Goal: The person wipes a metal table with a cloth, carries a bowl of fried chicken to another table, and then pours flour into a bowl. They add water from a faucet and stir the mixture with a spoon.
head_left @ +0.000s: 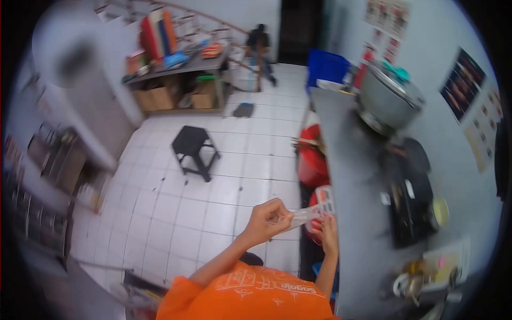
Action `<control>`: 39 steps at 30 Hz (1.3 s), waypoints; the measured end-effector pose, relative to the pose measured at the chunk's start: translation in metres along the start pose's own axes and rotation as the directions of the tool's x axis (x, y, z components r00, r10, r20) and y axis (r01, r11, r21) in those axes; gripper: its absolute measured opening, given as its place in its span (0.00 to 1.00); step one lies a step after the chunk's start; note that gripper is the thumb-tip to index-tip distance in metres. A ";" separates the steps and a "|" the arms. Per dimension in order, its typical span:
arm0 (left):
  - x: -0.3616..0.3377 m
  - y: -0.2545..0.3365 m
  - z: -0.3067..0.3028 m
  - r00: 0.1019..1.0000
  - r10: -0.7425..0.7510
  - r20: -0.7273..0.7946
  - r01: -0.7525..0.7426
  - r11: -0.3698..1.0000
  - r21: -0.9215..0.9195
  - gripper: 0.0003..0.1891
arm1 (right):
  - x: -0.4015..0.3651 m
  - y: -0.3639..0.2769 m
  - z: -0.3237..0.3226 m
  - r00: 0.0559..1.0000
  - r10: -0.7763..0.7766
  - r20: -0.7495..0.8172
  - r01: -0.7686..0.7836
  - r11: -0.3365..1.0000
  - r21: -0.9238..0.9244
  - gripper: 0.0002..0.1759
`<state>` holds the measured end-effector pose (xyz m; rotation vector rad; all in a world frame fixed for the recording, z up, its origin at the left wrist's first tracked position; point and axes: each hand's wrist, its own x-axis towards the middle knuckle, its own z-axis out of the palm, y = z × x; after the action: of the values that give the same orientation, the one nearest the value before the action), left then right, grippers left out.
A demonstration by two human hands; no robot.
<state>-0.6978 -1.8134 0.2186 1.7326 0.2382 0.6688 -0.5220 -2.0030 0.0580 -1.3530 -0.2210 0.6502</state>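
Observation:
My left hand (268, 220) is closed, its fingertips pinching one end of a clear plastic bag (303, 216). The bag stretches across to my right hand (327, 232), whose fingers are closed on its other end. Just beyond my right hand is a white item with orange and red marks (324, 196), overlapping the bag in this view. Both hands are in front of my orange shirt (250, 293), beside the edge of the metal counter (354, 213).
Red tubs (311, 162) stand below the counter edge. A large metal pot (388, 101), a black stove (408, 197) and a blue crate (326, 68) are along the right. A black stool (193, 144) stands on the tiled floor; a person (258, 45) is at the back.

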 end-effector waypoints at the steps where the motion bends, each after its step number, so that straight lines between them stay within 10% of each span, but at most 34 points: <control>1: 0.002 0.001 -0.026 0.998 -0.007 -0.066 0.008 1.000 0.022 0.11 | 0.022 0.013 0.039 0.988 0.067 0.139 -0.073 0.996 0.041 0.29; 4: 0.012 0.004 -0.100 0.994 0.040 -0.105 -0.027 0.992 0.122 0.10 | 0.068 0.038 0.160 0.852 0.184 0.490 -0.355 0.891 0.284 0.35; 7: 0.017 0.000 -0.165 0.983 0.062 -0.172 -0.033 0.986 0.164 0.10 | 0.090 0.069 0.253 0.611 0.278 0.741 -0.442 0.897 0.028 0.34; 9: 0.019 -0.007 -0.205 0.971 0.068 -0.229 -0.020 0.978 0.208 0.10 | 0.061 0.002 0.341 0.338 0.002 0.941 0.280 0.955 -0.103 0.36; 10: 0.019 -0.012 -0.225 0.969 0.015 -0.245 0.026 0.986 0.164 0.09 | 0.065 0.005 0.369 0.224 -0.032 0.974 0.382 0.923 -0.057 0.36; 13: 0.029 -0.035 -0.283 0.937 -0.003 -0.348 0.033 0.996 0.080 0.10 | 0.100 0.048 0.445 -0.058 0.114 0.992 0.028 0.993 -0.112 0.37; 16: 0.044 -0.051 -0.343 0.903 -0.131 -0.409 0.162 0.986 0.040 0.10 | 0.153 0.094 0.507 -0.430 0.273 0.861 -0.434 0.773 -0.462 0.37; 20: 0.081 -0.064 -0.419 0.805 -0.075 -0.588 0.144 0.987 0.072 0.10 | 0.212 0.124 0.602 -0.763 0.242 0.600 -0.458 0.454 -0.764 0.38; 28: 0.110 -0.096 -0.605 0.545 0.212 -0.811 0.353 0.819 0.451 0.09 | 0.274 0.178 0.796 -0.701 0.382 0.603 -0.521 0.304 -0.798 0.40; 33: 0.121 -0.115 -0.740 0.532 0.277 -0.800 0.475 0.685 0.553 0.09 | 0.283 0.187 0.935 -0.336 0.571 0.749 -0.651 0.434 -0.623 0.32; 38: 0.160 -0.125 -0.889 0.625 0.327 -0.709 0.528 0.492 0.693 0.09 | 0.320 0.206 1.062 -0.263 0.593 0.761 -0.716 0.408 -0.566 0.33; 39: 0.168 -0.128 -0.916 0.627 0.316 -0.712 0.524 0.505 0.686 0.09 | 0.331 0.216 1.087 -0.365 0.329 0.871 -0.823 0.323 -0.467 0.33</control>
<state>-1.0406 -0.9399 0.2700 2.2003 1.5870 1.3456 -0.8721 -0.9011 0.0283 -0.1354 -0.2906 2.5502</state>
